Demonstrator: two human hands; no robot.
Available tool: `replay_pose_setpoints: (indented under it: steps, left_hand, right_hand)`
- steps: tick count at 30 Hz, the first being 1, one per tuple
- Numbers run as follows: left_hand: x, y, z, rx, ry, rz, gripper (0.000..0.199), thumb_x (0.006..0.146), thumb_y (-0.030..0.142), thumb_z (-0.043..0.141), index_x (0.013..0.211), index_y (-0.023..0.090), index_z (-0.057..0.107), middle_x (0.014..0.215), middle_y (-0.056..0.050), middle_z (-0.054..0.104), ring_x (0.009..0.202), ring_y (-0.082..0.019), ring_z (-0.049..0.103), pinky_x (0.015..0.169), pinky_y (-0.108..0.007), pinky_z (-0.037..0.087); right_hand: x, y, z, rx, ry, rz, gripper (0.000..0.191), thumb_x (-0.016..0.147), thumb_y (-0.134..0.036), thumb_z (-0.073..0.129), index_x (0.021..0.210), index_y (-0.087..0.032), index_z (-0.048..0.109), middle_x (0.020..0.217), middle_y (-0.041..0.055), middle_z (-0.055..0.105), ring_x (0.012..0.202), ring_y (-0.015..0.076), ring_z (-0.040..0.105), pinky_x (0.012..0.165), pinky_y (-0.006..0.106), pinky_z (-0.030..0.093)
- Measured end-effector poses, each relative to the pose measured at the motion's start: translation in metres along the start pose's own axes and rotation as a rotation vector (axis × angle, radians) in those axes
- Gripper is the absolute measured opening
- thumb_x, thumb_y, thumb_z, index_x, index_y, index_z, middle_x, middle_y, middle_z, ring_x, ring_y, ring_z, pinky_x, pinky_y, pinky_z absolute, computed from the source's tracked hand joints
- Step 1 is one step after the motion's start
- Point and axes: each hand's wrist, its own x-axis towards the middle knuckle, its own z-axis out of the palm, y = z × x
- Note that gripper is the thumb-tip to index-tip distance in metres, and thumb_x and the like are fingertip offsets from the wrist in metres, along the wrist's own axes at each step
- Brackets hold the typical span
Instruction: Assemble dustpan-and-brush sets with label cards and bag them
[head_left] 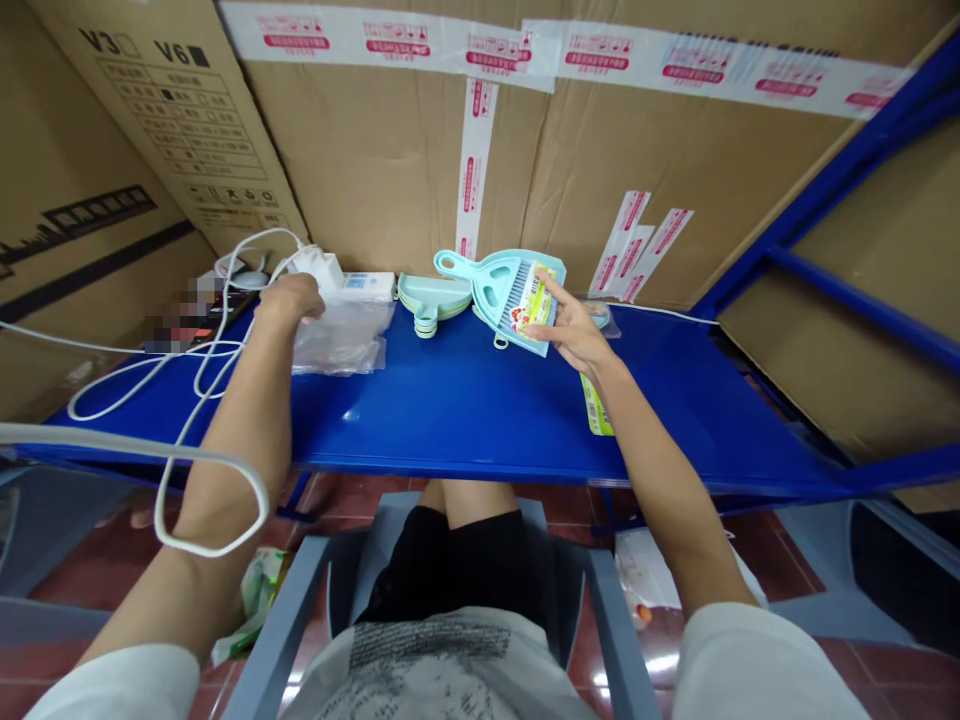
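Note:
My right hand (pixel 574 330) grips a light-blue dustpan (pixel 484 275) with a brush (pixel 516 285) lying in it. A yellow-green printed label card (pixel 534 300) is under my fingers at the pan's wide end, and the handle points left. My left hand (pixel 291 298) is at the left back of the table, its fingers curled down by a pile of clear plastic bags (pixel 341 335). What those fingers hold, if anything, is hidden. Between the hands, a stack of pale green dustpans (pixel 431 295) sits near the back.
Behind the left hand are a white power adapter (pixel 319 268) and a white box (pixel 369 284). White cable (pixel 214 455) loops around my left forearm. Another yellow-green card (pixel 596 408) lies beneath my right forearm. Cardboard (pixel 375 150) walls the back of the blue table (pixel 450 420).

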Motion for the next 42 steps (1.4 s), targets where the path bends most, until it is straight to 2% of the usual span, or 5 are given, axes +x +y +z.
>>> replay_pose_setpoints:
  steps: [4,7,15,28,42]
  left_hand:
    - [-0.028,0.037,-0.024,0.200,-0.050,-0.235,0.007,0.081,0.016,0.081,0.087,0.014,0.078,0.059,0.003,0.071,0.050,-0.009,0.059,0.053,-0.016,0.043]
    - [-0.045,0.073,-0.019,0.239,-0.169,-0.014,0.022,0.086,0.030,0.081,0.105,0.019,0.084,0.063,0.002,0.070,0.052,-0.006,0.054,0.056,-0.015,0.043]
    - [-0.040,0.132,0.087,0.008,-0.529,0.390,0.015,0.077,0.025,0.087,0.092,0.024,0.088,0.085,-0.010,0.081,0.074,-0.020,0.074,0.068,-0.026,0.057]
    - [-0.045,0.137,0.121,-0.122,-0.541,0.587,0.007,0.087,0.029,0.082,0.085,0.026,0.088,0.087,-0.010,0.082,0.080,-0.020,0.074,0.075,-0.030,0.058]
    - [-0.051,0.141,0.144,-0.160,-0.584,0.668,0.009,0.092,0.025,0.079,0.091,0.024,0.088,0.089,-0.011,0.080,0.078,-0.019,0.072,0.069,-0.031,0.053]
  right_hand:
    - [-0.001,-0.005,0.002,-0.007,-0.009,-0.017,0.128,0.061,-0.037,0.097,0.171,-0.037,0.031,0.170,0.0046,0.046,0.157,0.0359,0.041,0.120,0.054,0.053]
    - [-0.003,-0.007,0.003,0.043,-0.049,-0.003,0.125,0.064,-0.036,0.096,0.171,-0.038,0.031,0.169,0.0029,0.047,0.154,0.0348,0.046,0.124,0.054,0.049]
    - [-0.012,-0.024,-0.010,-0.033,-0.070,-0.023,0.119,0.064,-0.027,0.097,0.167,-0.041,0.040,0.173,-0.0015,0.041,0.157,0.0343,0.043,0.128,0.053,0.044]
    - [0.013,-0.100,-0.045,-0.331,-0.600,0.368,0.102,0.060,-0.012,0.097,0.151,-0.040,0.062,0.124,-0.0014,0.080,0.107,0.0280,0.079,0.086,0.038,0.070]
    - [0.066,-0.097,-0.020,-0.340,-0.418,0.200,0.118,0.040,-0.015,0.102,0.151,-0.032,0.064,0.113,0.0050,0.082,0.091,0.0275,0.082,0.077,0.039,0.072]
